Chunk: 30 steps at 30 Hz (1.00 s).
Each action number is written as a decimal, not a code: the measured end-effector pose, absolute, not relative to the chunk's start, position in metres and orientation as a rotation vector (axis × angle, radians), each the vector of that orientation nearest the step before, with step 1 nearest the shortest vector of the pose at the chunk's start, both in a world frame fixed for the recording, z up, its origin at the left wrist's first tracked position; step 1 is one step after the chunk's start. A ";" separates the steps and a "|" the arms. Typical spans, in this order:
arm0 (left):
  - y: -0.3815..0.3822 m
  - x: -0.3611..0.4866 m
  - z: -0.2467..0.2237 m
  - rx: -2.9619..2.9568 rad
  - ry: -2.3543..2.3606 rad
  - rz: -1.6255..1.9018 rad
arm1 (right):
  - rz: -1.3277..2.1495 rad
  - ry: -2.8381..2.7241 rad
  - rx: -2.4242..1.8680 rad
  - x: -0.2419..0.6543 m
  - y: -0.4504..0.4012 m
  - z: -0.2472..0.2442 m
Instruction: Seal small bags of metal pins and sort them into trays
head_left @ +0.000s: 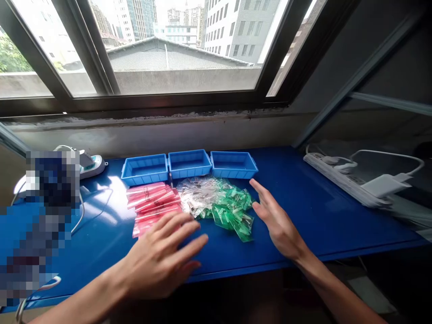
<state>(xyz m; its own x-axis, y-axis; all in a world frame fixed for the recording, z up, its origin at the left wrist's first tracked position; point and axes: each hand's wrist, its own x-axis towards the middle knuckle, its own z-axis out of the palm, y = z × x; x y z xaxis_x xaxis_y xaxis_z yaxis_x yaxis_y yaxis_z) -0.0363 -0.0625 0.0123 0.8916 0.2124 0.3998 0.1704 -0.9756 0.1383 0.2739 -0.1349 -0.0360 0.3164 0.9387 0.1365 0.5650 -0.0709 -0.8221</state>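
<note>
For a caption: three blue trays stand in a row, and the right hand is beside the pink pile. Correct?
No: the head view shows the right hand beside the green pile, not the pink pile. Three blue trays are in a row.

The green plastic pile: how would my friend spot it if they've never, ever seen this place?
Below the window, look on the blue table for three blue trays in a row. In front of the rightmost one, beside the right hand, lies the green plastic pile. Its neighbours are the clear pile and pink pile.
</note>
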 end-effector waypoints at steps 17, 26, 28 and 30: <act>-0.078 -0.011 0.004 2.857 0.031 0.501 | 0.198 -1.829 -1.962 0.286 -0.134 -0.041; -0.072 -0.007 0.011 2.854 0.019 0.460 | 0.007 -2.101 -1.829 0.315 -0.101 -0.018; -0.068 -0.007 0.013 2.829 0.025 0.453 | -0.025 -2.186 -1.807 0.317 -0.093 -0.021; -0.062 -0.008 0.016 2.761 0.049 0.449 | -0.085 -2.223 -1.754 0.318 -0.089 -0.023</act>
